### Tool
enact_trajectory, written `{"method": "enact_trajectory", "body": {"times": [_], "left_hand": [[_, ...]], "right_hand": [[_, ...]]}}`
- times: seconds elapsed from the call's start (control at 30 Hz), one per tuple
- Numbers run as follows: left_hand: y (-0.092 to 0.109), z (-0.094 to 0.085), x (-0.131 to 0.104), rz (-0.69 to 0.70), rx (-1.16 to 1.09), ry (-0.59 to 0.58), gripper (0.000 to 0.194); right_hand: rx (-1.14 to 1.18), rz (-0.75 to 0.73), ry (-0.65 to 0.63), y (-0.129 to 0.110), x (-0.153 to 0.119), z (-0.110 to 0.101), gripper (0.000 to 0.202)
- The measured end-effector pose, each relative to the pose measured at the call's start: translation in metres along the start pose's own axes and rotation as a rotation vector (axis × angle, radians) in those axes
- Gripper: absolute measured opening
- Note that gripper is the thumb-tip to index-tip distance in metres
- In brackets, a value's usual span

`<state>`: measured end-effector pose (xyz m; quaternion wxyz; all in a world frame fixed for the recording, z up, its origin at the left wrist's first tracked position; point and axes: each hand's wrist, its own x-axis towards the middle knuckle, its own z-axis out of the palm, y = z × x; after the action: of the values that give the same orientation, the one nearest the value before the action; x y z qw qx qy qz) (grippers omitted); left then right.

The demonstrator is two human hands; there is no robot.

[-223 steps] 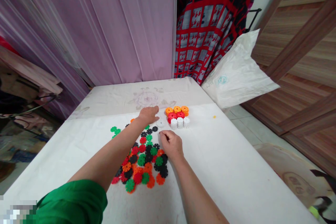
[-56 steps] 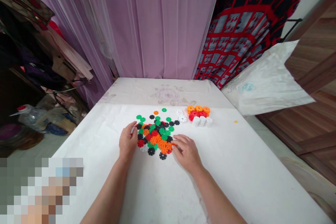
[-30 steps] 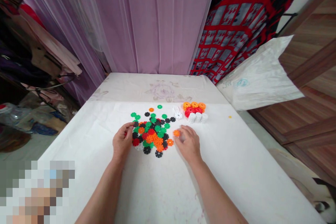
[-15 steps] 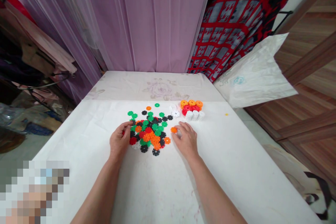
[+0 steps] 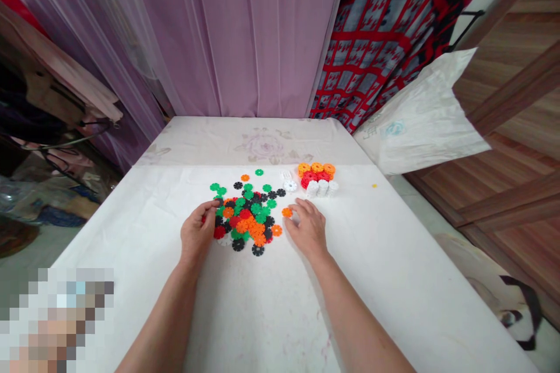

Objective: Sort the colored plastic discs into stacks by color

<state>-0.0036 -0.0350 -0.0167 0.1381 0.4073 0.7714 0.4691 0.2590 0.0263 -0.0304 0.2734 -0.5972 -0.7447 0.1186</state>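
A mixed pile of notched plastic discs in green, black, orange and red is lying on the white-covered worktop, and a person's two hands are flanking it. The left hand is resting at the pile's left edge, its fingers curling inward and its thumb standing slightly apart; a bit of red is showing between them, but whether the hand is gripping a disc cannot be told. To the right of the pile, the right hand is holding its fingers loosely bent and partly spread, with an orange disc sitting at the tips of thumb and forefinger; whether they are pinching it or only touching it cannot be told. Beyond the pile, a green disc is lying on its own. Beyond it to the right, short stacks are standing close together in rows: orange stacks farthest, red stacks in the middle, white stacks nearest. Between these and the pile, a white disc is lying flat. Well to the pile's right, a white bag is jutting up beside the worktop's edge.
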Motion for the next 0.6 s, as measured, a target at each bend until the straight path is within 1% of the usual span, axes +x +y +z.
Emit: {"method": "enact_trajectory", "body": {"times": [0.17, 0.4, 0.5, 0.6], "left_hand": [[0.0004, -0.0012, 0.0004, -0.009, 0.03, -0.017, 0.034], [0.0018, -0.002, 0.0004, 0.019, 0.047, -0.026, 0.034], [0.0027, -0.0014, 0.0006, 0.039, 0.047, -0.014, 0.033], [0.0019, -0.0006, 0.0011, 0.052, 0.029, -0.002, 0.033]], "right_hand": [[0.005, -0.001, 0.006, 0.0001, -0.0005, -0.0003, 0.029], [0.012, 0.011, -0.003, -0.0025, 0.0002, -0.0011, 0.028], [0.031, -0.003, 0.015, -0.001, -0.0002, 0.0006, 0.029], [0.088, -0.03, 0.06, 0.0031, -0.001, 0.0035, 0.029]]}}
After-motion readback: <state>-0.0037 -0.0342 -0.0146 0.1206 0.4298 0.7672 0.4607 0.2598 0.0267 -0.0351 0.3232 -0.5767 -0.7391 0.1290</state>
